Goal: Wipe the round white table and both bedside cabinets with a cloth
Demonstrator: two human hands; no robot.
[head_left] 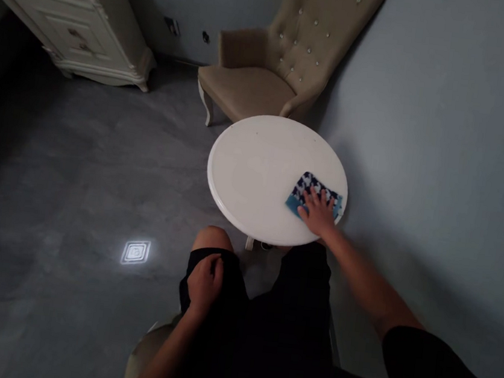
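My right hand [318, 215] lies flat with spread fingers on a folded cloth [306, 184]. The cloth has a dark blue and white pattern with a teal border. It rests on the right part of a round white table [254, 168], close to the rim. On my left thigh, over the black shorts, rests my left hand [205, 281], its fingers curled in a loose fist with nothing seen in it.
A beige tufted armchair [249, 88] stands behind the table. At the far left is a white cabinet [82, 36] with drawers. A grey wall [450, 126] runs along the right side. A lit square pattern [136, 252] shows on the grey floor.
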